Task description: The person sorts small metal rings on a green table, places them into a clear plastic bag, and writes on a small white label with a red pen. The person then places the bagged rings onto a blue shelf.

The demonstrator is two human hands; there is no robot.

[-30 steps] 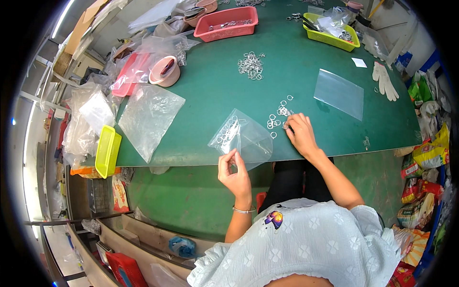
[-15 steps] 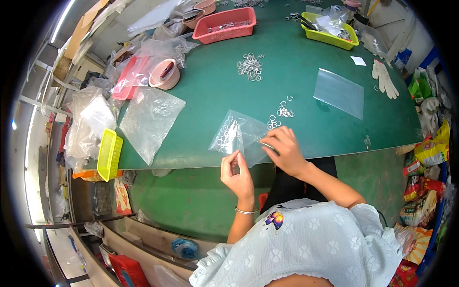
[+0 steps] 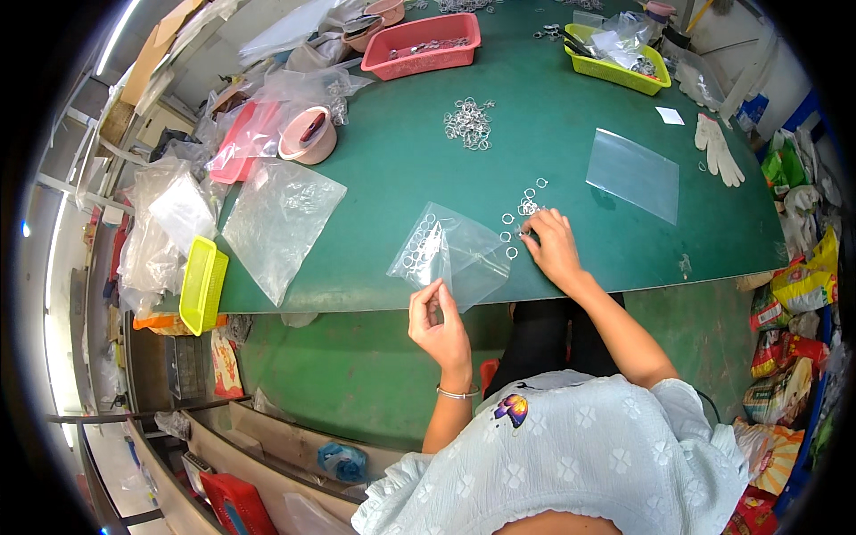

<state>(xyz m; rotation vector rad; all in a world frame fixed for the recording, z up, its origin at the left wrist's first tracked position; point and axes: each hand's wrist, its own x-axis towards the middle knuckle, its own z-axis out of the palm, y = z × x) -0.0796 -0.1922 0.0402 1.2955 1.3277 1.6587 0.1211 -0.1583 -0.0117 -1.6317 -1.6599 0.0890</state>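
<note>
My left hand (image 3: 439,332) pinches the near edge of a clear plastic bag (image 3: 477,254) at the table's front edge. Several small silver metal rings (image 3: 415,259) show inside the bag's left part. To the right of the bag, my right hand (image 3: 555,250) rests on the table with thumb and fingertips closed at a small silver ring (image 3: 522,234). Its fingers partly hide that ring. A little pile of the same rings (image 3: 530,205) lies just beyond the fingertips, and a few loose rings (image 3: 511,253) lie between the bag and the hand.
Farther back on the green table (image 3: 392,160) is a larger heap of rings (image 3: 468,123). A red tray (image 3: 419,61) and a yellow-green basket (image 3: 620,73) stand behind it. A clear sheet (image 3: 633,174) and glove (image 3: 716,150) lie right; plastic bags (image 3: 283,223) and a yellow basket (image 3: 203,285) lie left.
My right hand has left the bag's open side and moved right and away from me to the rings. Some rings there have spread apart. My left hand keeps its pinch on the bag.
</note>
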